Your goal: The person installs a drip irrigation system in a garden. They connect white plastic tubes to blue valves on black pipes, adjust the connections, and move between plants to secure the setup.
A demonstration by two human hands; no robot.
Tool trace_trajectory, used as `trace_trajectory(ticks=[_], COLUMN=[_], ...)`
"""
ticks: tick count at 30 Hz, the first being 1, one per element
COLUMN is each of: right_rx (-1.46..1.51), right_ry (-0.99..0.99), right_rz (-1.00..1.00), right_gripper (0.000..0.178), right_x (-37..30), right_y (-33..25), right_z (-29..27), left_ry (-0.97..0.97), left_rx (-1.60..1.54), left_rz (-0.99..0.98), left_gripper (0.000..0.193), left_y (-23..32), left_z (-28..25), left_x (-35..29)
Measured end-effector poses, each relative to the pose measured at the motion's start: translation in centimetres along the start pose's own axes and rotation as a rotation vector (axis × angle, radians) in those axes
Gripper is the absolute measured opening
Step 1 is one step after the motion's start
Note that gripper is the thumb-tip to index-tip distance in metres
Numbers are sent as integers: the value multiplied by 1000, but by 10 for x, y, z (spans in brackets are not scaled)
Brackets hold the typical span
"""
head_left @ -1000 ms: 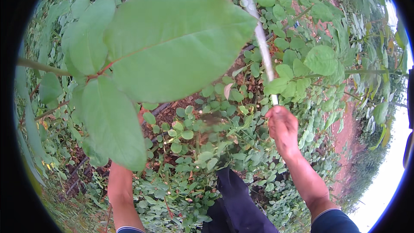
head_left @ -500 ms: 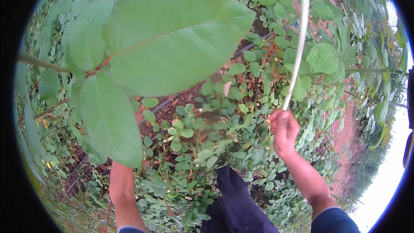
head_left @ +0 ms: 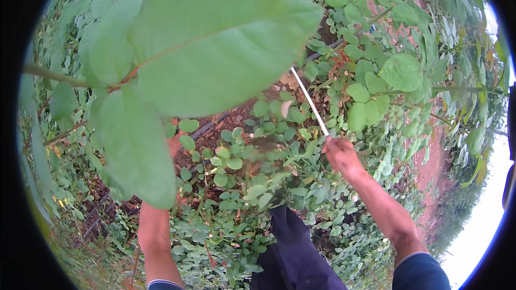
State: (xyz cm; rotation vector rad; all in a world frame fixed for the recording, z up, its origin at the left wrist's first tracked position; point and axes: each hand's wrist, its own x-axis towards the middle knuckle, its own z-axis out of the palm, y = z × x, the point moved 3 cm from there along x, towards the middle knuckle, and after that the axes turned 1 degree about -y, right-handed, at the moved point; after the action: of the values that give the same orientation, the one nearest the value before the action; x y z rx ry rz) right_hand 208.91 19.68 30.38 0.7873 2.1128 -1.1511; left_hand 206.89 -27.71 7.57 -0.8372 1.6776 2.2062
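Observation:
My right hand (head_left: 341, 156) is closed around the lower end of a thin white rod (head_left: 310, 100). The rod slants up and to the left over the plants, its upper end reaching toward the edge of a large green leaf (head_left: 231, 48). That leaf hangs close in front of the view with smaller leaves on a reddish stem. My left hand (head_left: 175, 144) is almost wholly behind a lower leaf (head_left: 142, 153) of the same sprig; a little skin shows past its edge, and its fingers are hidden. Low leafy plants (head_left: 234, 164) lie between the hands.
A dark hose (head_left: 209, 124) crosses the brown soil beneath the foliage. A branch (head_left: 462, 88) juts in from the right, and a strip of reddish ground (head_left: 427, 182) runs beyond the plants there. My dark-clothed leg (head_left: 301, 252) stands among the leaves.
The white rod has swung from pointing up to slanting down-left over the plants. My right hand has moved slightly left and turned with it. My left arm has barely moved.

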Motion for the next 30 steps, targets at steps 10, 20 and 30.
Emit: trace_trajectory(ticks=[10,20,30], right_rx=[-26,-88,-9], right_ry=[-43,-111,-108], right_rz=[-182,-323,-129], right_gripper=[43,40,33], right_x=[10,18,13], right_y=[53,69,51], right_z=[3,6,6], left_ry=[-91,-70,-45], left_rx=[937,1346,84], left_rz=[475,499,-101], left_gripper=[43,46,52], left_y=[41,26,4], left_z=[34,16,-3], left_x=[-30,-22,-6])
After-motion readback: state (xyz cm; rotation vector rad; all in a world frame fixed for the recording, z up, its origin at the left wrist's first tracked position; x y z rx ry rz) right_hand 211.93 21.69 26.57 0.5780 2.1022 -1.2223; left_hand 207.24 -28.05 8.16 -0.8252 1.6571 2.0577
